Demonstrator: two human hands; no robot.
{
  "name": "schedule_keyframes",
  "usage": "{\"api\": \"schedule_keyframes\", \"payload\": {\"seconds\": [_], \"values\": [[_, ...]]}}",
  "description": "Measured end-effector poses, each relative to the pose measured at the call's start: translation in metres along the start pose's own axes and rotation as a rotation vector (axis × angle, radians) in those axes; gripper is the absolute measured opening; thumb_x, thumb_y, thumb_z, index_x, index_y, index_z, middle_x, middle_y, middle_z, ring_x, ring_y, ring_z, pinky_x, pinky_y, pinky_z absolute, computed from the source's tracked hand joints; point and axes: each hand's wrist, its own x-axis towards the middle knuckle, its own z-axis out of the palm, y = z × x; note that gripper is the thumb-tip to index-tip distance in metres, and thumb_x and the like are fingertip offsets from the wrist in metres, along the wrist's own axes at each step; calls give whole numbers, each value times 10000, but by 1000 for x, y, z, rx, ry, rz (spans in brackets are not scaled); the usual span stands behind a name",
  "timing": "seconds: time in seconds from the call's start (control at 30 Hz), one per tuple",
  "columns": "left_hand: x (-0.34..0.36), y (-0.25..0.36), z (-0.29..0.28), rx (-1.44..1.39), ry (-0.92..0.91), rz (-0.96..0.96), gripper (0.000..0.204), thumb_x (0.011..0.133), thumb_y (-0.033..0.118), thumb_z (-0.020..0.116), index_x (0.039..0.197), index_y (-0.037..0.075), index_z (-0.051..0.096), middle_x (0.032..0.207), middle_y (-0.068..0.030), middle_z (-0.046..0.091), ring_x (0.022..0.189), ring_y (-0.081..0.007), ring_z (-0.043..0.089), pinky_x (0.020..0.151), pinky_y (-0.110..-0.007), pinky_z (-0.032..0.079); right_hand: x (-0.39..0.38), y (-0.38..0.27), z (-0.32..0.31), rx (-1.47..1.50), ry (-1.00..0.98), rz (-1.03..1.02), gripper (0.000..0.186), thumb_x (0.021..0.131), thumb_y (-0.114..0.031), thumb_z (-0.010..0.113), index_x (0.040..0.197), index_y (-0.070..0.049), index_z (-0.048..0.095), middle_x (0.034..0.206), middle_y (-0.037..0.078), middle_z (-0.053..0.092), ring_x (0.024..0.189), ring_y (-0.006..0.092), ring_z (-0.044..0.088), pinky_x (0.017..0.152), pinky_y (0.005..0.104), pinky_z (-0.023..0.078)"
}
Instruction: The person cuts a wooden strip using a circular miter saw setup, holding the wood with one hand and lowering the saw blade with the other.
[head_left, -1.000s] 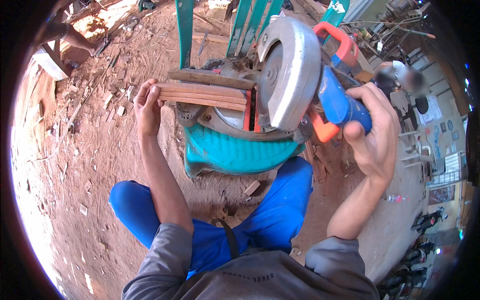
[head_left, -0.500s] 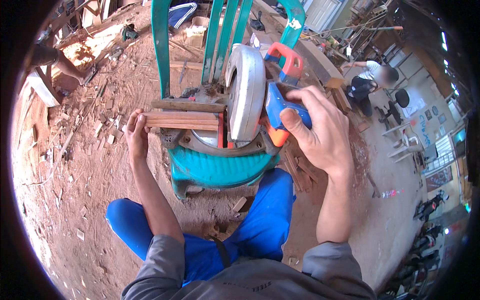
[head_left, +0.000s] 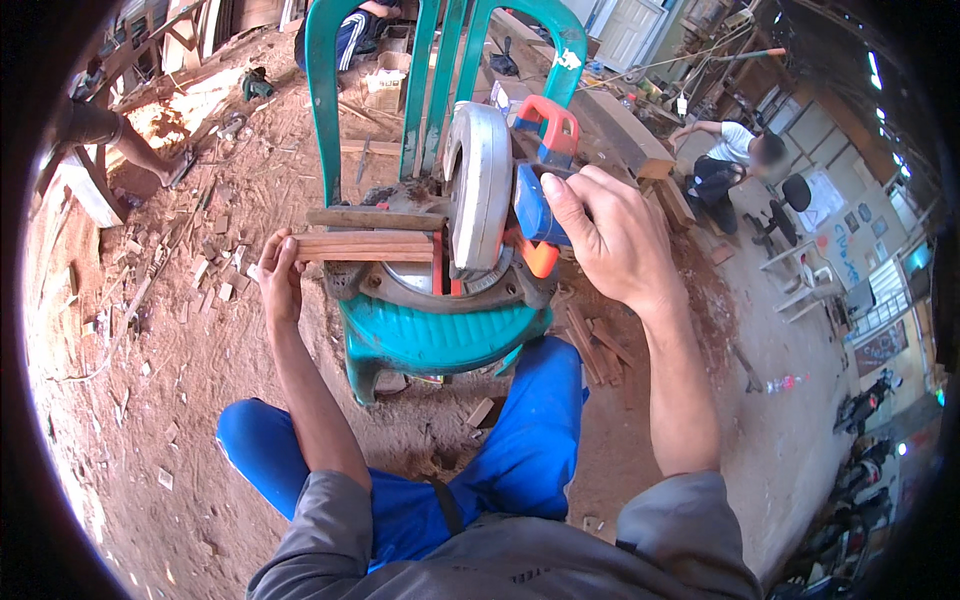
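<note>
My right hand (head_left: 605,235) is clamped around the blue-and-orange plastic handle (head_left: 535,200) of a mitre saw with a rounded grey metal blade guard (head_left: 478,190). My left hand (head_left: 279,278) pinches the outer ends of a small stack of thin reddish wooden strips (head_left: 360,246), smooth-cut and straight, lying flat across the saw's round metal base (head_left: 440,285) and running in under the guard. The saw sits on the seat of a glossy teal plastic chair (head_left: 430,335), the strips overhanging its left edge. Around it, the floor of red sawdust (head_left: 150,350) is strewn with offcuts; another person (head_left: 735,160) crouches farther off in the cluttered workshop.
</note>
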Motion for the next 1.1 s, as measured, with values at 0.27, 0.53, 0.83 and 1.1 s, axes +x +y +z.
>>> {"api": "schedule_keyframes", "payload": {"seconds": [0.27,0.53,0.83,1.1], "values": [[-3,-1,-6,-11,-10,-11,314,979,111,680,1264,0,609,1013,-14,651,768,-43,579,646,-183,476,22,3,-16,20,-8,-116,598,1022,-522,508,784,-3,686,798,179,642,772,417,641,670,493,479],[-7,3,-4,-17,-43,-5,306,978,112,683,1253,-2,617,1009,-21,655,763,-50,573,647,-183,471,49,4,-14,1,-61,-235,556,1015,-379,465,684,46,601,648,268,580,650,466,592,622,516,445],[-6,3,-4,-15,-1,-45,318,972,104,686,1263,-2,609,1021,-29,663,764,-54,588,644,-183,479,57,3,-13,-15,-119,-148,634,1003,-468,445,650,35,602,571,270,537,594,467,579,612,525,444],[-7,3,-6,-14,-26,-29,356,963,101,697,1284,-10,590,1027,-38,665,749,-57,588,656,-183,493,57,-2,-15,-18,-122,-121,616,1002,-448,453,659,38,614,578,274,542,601,466,584,619,531,442]]}}
